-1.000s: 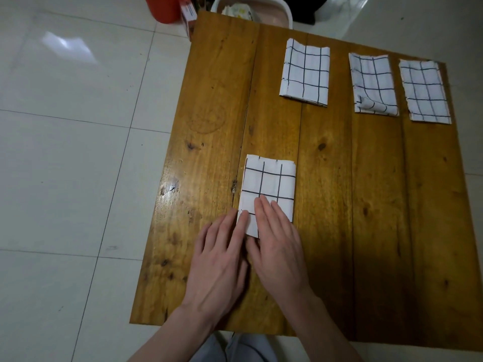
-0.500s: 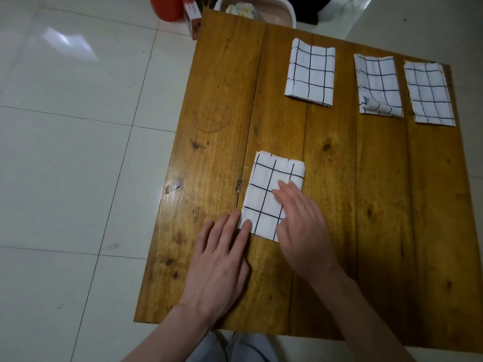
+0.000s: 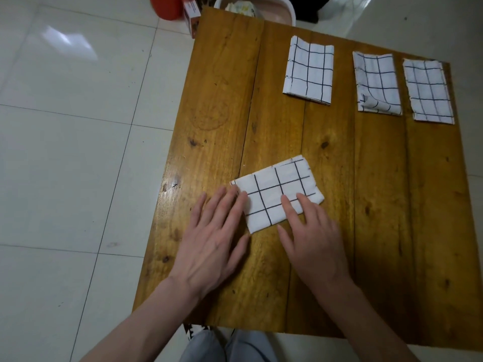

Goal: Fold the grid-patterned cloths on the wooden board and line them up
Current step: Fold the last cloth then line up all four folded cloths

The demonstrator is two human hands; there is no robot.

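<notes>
Worktop (image 3: 339, 231): three folded cloths (image 3: 309, 70) in row along far edge; middle one has near corner curled. Fourth cloth (image 3: 277, 193) folded, lying skewed near front, not yet in row. Left hand (image 3: 211, 239) flat, fingers straight, tips on cloth's left end. Right hand (image 3: 311, 239) flat, fingertips pressing near edge.

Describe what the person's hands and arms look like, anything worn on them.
Both arms are bare to the frame's lower edge, with no sleeves showing. The left hand and right hand wear no gloves, and no rings, watch or bracelets show on the fingers or wrists. Fingernails look short and unpainted. Light blue-grey trousers show between the forearms at the bottom.
</notes>
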